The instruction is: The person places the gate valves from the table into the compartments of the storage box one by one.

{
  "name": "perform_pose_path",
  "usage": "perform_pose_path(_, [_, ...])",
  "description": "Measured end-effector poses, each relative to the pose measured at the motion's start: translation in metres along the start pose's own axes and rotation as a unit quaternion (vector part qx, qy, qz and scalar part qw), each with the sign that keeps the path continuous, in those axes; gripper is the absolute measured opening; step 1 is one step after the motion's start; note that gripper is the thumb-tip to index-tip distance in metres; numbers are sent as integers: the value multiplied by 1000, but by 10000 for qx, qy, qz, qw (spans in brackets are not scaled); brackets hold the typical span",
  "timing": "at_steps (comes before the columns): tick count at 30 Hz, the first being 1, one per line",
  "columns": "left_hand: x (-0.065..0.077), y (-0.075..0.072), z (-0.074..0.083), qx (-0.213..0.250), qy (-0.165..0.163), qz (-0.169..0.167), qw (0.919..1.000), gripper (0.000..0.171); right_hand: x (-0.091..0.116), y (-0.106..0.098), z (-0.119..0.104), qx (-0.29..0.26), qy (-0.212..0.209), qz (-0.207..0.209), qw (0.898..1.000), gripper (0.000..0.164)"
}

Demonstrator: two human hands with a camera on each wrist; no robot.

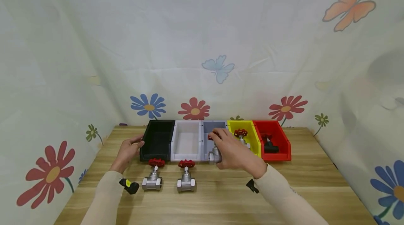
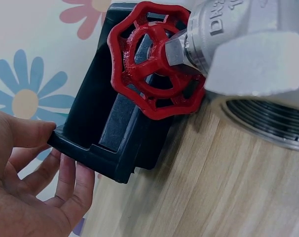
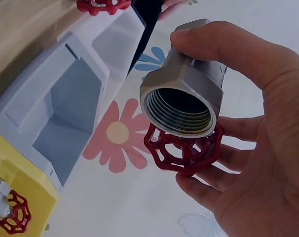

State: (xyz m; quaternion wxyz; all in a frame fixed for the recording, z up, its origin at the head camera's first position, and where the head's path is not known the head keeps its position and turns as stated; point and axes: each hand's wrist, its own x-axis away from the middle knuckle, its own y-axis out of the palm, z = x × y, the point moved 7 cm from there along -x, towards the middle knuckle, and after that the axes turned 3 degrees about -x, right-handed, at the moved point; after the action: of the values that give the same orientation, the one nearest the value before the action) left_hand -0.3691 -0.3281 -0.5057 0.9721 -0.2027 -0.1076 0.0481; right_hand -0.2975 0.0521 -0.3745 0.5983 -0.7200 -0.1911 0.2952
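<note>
My right hand (image 1: pixel 231 149) holds a metal gate valve (image 1: pixel 215 155) above the front of the grey bin (image 1: pixel 208 125). In the right wrist view the thumb lies on the valve's steel body (image 3: pixel 181 94), and fingers are at its red handwheel (image 3: pixel 184 153). At the far left, my left hand (image 1: pixel 127 151) pinches the rim of the black bin (image 2: pixel 100 160), thumb on top and fingers below. Two more gate valves stand before the bins: one (image 1: pixel 152 182) by the black bin, the other (image 1: pixel 186 183) by the white bin (image 1: pixel 186 158).
The bins stand side by side along the back of the wooden table (image 1: pixel 202 204). A gate valve (image 1: pixel 241 135) is in the yellow bin (image 1: pixel 256 144). The red bin (image 1: pixel 285 154) holds a black fitting (image 1: pixel 270 147) with a red handle. Behind hangs a flowered cloth (image 1: pixel 176 42).
</note>
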Motion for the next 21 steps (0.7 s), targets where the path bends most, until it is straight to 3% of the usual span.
perform_pose_path(21, [1, 1, 0, -33, -103, -2, 9999, 51, -23, -4, 28, -160, 256, -70, 9995, 97])
